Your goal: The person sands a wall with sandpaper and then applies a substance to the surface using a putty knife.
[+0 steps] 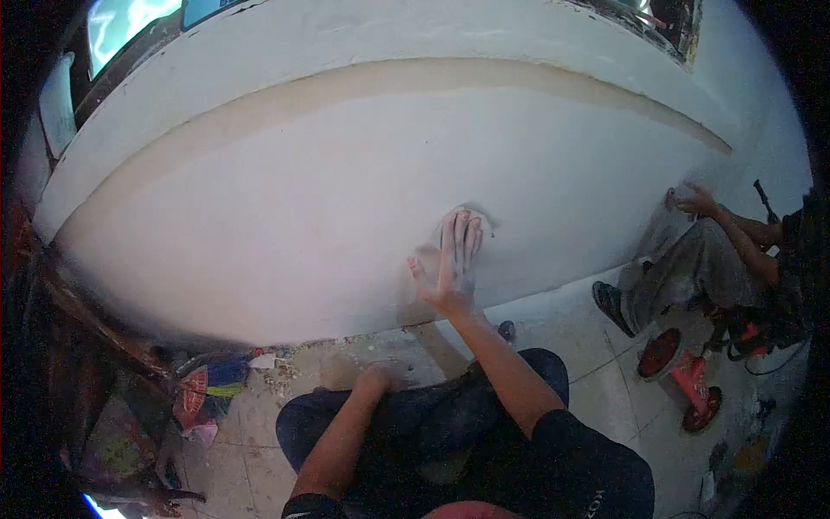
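My right hand (451, 272) reaches up to the white wall (285, 199), palm towards it, with the fingers close together and the thumb apart. Under the fingertips it presses a thin pale sheet (486, 227) that looks like sandpaper; most of it is hidden by the fingers. Lower down, my left hand (379, 379) rests by my left knee, with its fingers mostly out of sight. A shadow from the right arm falls on the wall and floor.
At the right a co-worker (718, 259) squats with a hand against the same wall. A red angle grinder-like tool (687, 376) lies on the tiled floor near them. Bags and scraps (203, 389) are heaped at the left. Window openings (130, 35) sit above the wall.
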Motion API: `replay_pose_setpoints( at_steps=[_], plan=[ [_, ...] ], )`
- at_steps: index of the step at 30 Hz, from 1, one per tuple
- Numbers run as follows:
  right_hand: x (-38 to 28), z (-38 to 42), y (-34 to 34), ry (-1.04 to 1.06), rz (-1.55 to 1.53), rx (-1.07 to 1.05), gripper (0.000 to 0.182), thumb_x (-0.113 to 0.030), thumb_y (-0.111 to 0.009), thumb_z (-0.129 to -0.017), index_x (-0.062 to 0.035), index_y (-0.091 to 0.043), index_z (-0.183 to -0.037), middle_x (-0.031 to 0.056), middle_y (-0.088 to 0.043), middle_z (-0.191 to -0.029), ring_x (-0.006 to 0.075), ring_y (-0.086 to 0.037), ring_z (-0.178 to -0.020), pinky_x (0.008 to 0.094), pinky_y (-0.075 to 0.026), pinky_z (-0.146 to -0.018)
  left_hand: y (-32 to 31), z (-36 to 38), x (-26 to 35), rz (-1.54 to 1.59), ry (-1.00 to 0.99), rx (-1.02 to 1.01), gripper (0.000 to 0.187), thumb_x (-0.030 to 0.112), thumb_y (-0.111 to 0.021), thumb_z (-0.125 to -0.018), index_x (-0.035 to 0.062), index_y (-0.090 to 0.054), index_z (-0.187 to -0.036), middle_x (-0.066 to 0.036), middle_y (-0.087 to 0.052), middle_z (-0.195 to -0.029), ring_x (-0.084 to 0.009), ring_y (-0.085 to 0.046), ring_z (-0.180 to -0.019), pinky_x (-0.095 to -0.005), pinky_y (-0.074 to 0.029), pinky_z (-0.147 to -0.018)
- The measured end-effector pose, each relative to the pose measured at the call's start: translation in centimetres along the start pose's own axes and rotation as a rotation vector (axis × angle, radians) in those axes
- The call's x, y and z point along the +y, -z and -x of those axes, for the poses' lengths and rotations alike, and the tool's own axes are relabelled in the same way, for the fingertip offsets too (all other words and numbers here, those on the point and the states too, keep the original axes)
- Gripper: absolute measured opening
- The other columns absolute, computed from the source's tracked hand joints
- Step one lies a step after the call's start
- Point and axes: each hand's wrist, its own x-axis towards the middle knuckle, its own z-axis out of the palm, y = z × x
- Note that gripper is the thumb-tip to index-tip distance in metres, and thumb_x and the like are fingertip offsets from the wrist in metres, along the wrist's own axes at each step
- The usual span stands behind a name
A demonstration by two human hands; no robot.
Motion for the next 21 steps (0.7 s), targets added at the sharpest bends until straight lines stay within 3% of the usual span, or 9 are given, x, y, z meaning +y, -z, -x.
replay_pose_setpoints(
  at_steps=[7, 9, 11, 12, 14, 15, 17, 18, 21],
  plan=[
    [-0.6, -6.1, 4.6, 0.011, -0.059, 0.123, 0.093, -0.040, -0.065, -0.097, 0.0034, -0.016, -0.163, 0.0298, -0.009, -0.169, 0.0512, -0.002, -0.156, 0.0627, -0.001, -0.124, 2.2, 2.5, 1.8, 0.077, 0.016, -0.001, 0.062, 0.053, -0.062, -0.096, 0.0171, -0.058, -0.146, -0.014, -0.050, -0.155, -0.0385, -0.045, -0.144, -0.0502, -0.035, -0.120],
    [-0.3, -3.7, 3.1, -0.002, -0.043, 0.054, 0.093, -0.040, -0.066, -0.097, 0.0030, -0.016, -0.163, 0.0289, -0.008, -0.170, 0.0515, -0.001, -0.156, 0.0630, -0.002, -0.124, 2.1, -0.2, 1.5, -0.027, -0.238, 0.204, 0.049, 0.047, -0.057, -0.100, 0.0098, -0.067, -0.129, -0.019, -0.065, -0.135, -0.0389, -0.062, -0.122, -0.0488, -0.047, -0.107],
    [-0.1, -2.1, 2.4, 0.011, -0.032, 0.033, 0.093, -0.042, -0.065, -0.097, 0.0020, -0.017, -0.163, 0.0282, -0.008, -0.170, 0.0519, -0.002, -0.156, 0.0637, -0.002, -0.124, 4.1, -0.7, 0.2, -0.108, -0.609, 0.941, 0.040, 0.038, -0.064, -0.098, 0.0076, -0.068, -0.122, -0.021, -0.068, -0.125, -0.0383, -0.064, -0.115, -0.0482, -0.045, -0.107],
    [-0.2, -2.1, 2.2, 0.010, -0.004, 0.008, 0.093, -0.044, -0.064, -0.097, 0.0009, -0.018, -0.163, 0.0275, -0.009, -0.170, 0.0522, -0.003, -0.156, 0.0643, -0.002, -0.124, 8.7, 4.0, 2.3, -0.121, -0.658, 1.101, 0.037, 0.030, -0.071, -0.093, 0.0071, -0.065, -0.122, -0.020, -0.067, -0.123, -0.0374, -0.063, -0.115, -0.0509, -0.042, -0.109],
    [-1.1, -4.0, 3.2, 0.029, -0.016, 0.038, 0.093, -0.045, -0.064, -0.096, 0.0005, -0.018, -0.163, 0.0272, -0.009, -0.170, 0.0522, -0.003, -0.156, 0.0646, -0.002, -0.123, 15.0, 7.8, 3.6, -0.213, -0.483, 1.661, 0.043, 0.024, -0.073, -0.091, 0.0065, -0.061, -0.129, -0.017, -0.063, -0.130, -0.0378, -0.056, -0.122, -0.0557, -0.037, -0.108],
    [-1.4, -5.1, 3.8, 0.045, -0.015, 0.062, 0.093, -0.045, -0.064, -0.096, 0.0001, -0.018, -0.164, 0.0270, -0.009, -0.170, 0.0522, -0.003, -0.156, 0.0648, -0.002, -0.123, 19.3, 13.6, 6.6, -0.162, -0.460, 1.732, 0.047, 0.021, -0.074, -0.093, 0.0068, -0.058, -0.135, -0.016, -0.062, -0.135, -0.0341, -0.052, -0.132, -0.0525, -0.026, -0.119],
    [-1.3, -7.3, 4.3, 0.044, -0.033, 0.087, 0.093, -0.045, -0.064, -0.096, -0.0004, -0.019, -0.164, 0.0264, -0.009, -0.171, 0.0523, -0.003, -0.156, 0.0651, -0.002, -0.123, 25.6, 19.0, 9.3, -0.291, -0.388, 2.060, 0.047, 0.023, -0.073, -0.094, 0.0069, -0.059, -0.136, -0.014, -0.061, -0.138, -0.0327, -0.049, -0.135, -0.0489, -0.027, -0.117],
    [-1.1, -7.8, 4.4, 0.042, -0.047, 0.117, 0.092, -0.046, -0.063, -0.097, -0.0008, -0.019, -0.164, 0.0257, -0.010, -0.171, 0.0524, -0.003, -0.156, 0.0653, -0.002, -0.123, 28.7, 21.1, 10.4, -0.445, -0.506, 2.174, 0.049, 0.026, -0.073, -0.095, 0.0068, -0.060, -0.138, -0.015, -0.060, -0.139, -0.0332, -0.047, -0.136, -0.0482, -0.026, -0.117],
    [-1.5, -5.7, 3.6, 0.057, -0.079, 0.053, 0.090, -0.046, -0.062, -0.097, -0.0018, -0.020, -0.164, 0.0247, -0.010, -0.171, 0.0526, -0.004, -0.156, 0.0648, -0.002, -0.123, 36.4, 23.3, 9.7, -0.770, -0.540, 2.366, 0.048, 0.043, -0.064, -0.100, 0.0098, -0.063, -0.135, -0.017, -0.059, -0.139, -0.0347, -0.045, -0.137, -0.0492, -0.023, -0.117]
  ],
)
